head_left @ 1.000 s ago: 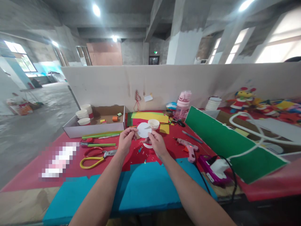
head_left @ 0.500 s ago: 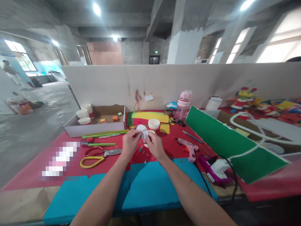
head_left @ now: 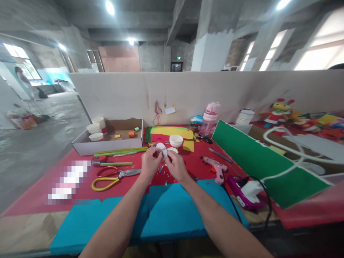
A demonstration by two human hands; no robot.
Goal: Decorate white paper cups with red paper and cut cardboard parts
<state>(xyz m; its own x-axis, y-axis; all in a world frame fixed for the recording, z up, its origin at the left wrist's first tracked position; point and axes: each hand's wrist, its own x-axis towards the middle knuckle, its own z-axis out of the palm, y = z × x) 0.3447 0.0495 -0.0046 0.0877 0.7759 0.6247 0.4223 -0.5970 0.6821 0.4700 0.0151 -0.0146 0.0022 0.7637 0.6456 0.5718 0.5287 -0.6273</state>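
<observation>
Two bare forearms of ours are reaching over a blue sheet [head_left: 172,218] that is lying along the near side of a red tabletop [head_left: 192,171]. On the right, a white plug [head_left: 252,188] is sitting in a purple power strip [head_left: 245,200]; on the left, scissors [head_left: 121,175] with one red and one yellow handle are lying with their blades pointing toward our left hand [head_left: 151,164]. Small scraps [head_left: 160,169] are lying scattered between our hands. With thumb and fingertips pressing together, our left hand is pinching a white paper disc [head_left: 161,147], and our right hand [head_left: 176,166] is pinching its right edge; the lower fingers are curling partly out of sight. We are holding the disc up off the table, just in front and left of a white cup [head_left: 176,140]. To our right, a pink glue gun [head_left: 217,167] is lying near a pen [head_left: 219,155]. Farther back, a long box [head_left: 113,146] is holding paper cups [head_left: 96,128] on the left, and a green panel [head_left: 258,161] is standing on the right. A pink bottle [head_left: 210,119] is standing before a pale partition [head_left: 120,91]. Beyond, a person [head_left: 23,79] is appearing small and blurred at far left.
</observation>
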